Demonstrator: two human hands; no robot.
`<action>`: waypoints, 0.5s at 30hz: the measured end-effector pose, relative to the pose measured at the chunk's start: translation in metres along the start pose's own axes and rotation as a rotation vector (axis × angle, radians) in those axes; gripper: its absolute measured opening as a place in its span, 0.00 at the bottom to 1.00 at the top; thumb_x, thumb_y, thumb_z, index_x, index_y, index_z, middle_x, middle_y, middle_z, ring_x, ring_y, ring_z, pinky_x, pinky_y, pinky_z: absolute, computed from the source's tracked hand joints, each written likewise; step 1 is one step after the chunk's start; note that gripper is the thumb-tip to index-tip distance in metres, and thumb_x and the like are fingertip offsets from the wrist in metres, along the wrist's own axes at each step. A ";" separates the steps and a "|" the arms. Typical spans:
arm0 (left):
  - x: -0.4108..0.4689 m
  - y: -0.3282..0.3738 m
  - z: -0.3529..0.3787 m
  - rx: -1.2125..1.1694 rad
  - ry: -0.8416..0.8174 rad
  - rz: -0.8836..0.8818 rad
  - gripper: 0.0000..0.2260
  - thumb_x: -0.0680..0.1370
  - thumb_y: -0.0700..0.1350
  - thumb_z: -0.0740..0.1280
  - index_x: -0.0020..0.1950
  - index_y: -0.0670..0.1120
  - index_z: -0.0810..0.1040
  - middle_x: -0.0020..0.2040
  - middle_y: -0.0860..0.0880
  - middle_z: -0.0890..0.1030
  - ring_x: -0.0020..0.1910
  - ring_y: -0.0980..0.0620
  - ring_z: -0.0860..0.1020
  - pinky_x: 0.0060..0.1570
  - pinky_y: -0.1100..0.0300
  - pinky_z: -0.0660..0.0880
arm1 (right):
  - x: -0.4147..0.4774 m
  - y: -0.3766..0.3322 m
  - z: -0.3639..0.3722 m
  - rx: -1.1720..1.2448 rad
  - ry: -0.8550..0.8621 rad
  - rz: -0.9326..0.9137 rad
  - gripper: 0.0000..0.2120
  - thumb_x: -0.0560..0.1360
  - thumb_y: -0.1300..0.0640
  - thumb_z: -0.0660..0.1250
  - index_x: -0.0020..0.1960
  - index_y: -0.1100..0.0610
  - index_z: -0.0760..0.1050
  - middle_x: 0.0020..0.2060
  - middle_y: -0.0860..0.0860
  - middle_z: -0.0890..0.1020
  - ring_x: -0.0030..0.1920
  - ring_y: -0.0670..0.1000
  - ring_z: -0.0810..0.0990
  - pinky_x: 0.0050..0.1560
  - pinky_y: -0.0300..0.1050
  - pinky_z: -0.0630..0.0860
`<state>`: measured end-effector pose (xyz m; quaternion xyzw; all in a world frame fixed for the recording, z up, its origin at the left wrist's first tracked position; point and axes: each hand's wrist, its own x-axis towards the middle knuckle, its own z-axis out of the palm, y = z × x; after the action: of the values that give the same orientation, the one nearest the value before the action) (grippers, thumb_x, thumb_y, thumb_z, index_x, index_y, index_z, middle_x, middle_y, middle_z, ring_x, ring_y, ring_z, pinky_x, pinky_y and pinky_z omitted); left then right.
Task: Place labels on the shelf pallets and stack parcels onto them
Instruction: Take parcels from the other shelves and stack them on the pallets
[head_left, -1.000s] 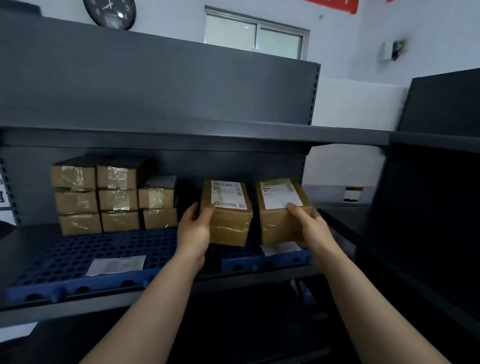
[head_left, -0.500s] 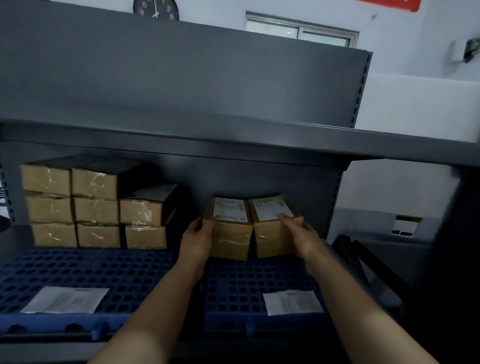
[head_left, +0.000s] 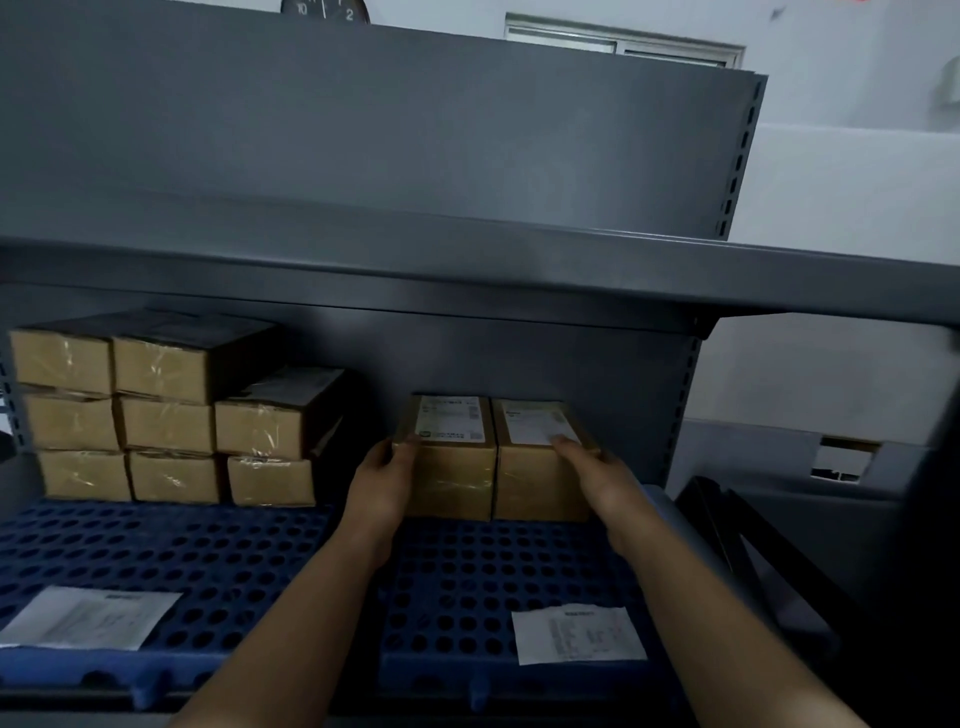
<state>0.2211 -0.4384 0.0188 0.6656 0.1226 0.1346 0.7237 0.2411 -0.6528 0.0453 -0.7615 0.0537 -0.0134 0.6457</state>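
Observation:
Two brown parcels stand side by side at the back of the right blue pallet (head_left: 498, 587). My left hand (head_left: 382, 480) grips the left parcel (head_left: 449, 467) at its left edge. My right hand (head_left: 597, 475) lies over the front right corner of the right parcel (head_left: 535, 478). Both parcels have white shipping labels on top. A white label (head_left: 576, 634) lies on the front of the right pallet. Another white label (head_left: 88, 618) lies on the front of the left blue pallet (head_left: 208, 561), which carries a stack of brown parcels (head_left: 161, 415) at the back.
The grey upper shelf (head_left: 467, 265) hangs low over the pallets. The grey back panel (head_left: 519, 358) stands right behind the parcels. A perforated upright (head_left: 680, 410) bounds the bay on the right, with dark frames (head_left: 753, 545) beyond it.
Both hands have carried the two parcels deeper into the shelf and lower, down to the back of the right pallet. The camera has come closer and tilted down.

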 end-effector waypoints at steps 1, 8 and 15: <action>0.000 0.000 0.000 0.005 0.004 -0.001 0.25 0.79 0.55 0.61 0.74 0.47 0.66 0.67 0.45 0.74 0.62 0.46 0.74 0.64 0.50 0.70 | 0.001 0.001 -0.001 -0.006 0.007 -0.013 0.37 0.73 0.39 0.68 0.75 0.56 0.63 0.70 0.53 0.71 0.67 0.55 0.71 0.68 0.47 0.67; -0.013 0.010 -0.001 0.194 0.006 0.135 0.26 0.80 0.54 0.60 0.76 0.47 0.60 0.71 0.44 0.70 0.67 0.45 0.71 0.62 0.56 0.67 | -0.011 -0.005 -0.005 -0.131 0.062 -0.140 0.34 0.74 0.39 0.65 0.74 0.55 0.64 0.68 0.52 0.73 0.57 0.50 0.73 0.57 0.44 0.70; -0.040 0.026 -0.009 0.600 0.029 0.545 0.22 0.78 0.53 0.62 0.70 0.46 0.70 0.67 0.43 0.72 0.64 0.43 0.71 0.63 0.50 0.70 | -0.044 -0.007 -0.013 -0.425 0.187 -0.304 0.28 0.77 0.42 0.63 0.71 0.55 0.67 0.66 0.53 0.75 0.62 0.53 0.74 0.61 0.46 0.72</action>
<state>0.1802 -0.4426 0.0442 0.8536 -0.0141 0.2890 0.4332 0.1963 -0.6596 0.0565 -0.8747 -0.0002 -0.1690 0.4542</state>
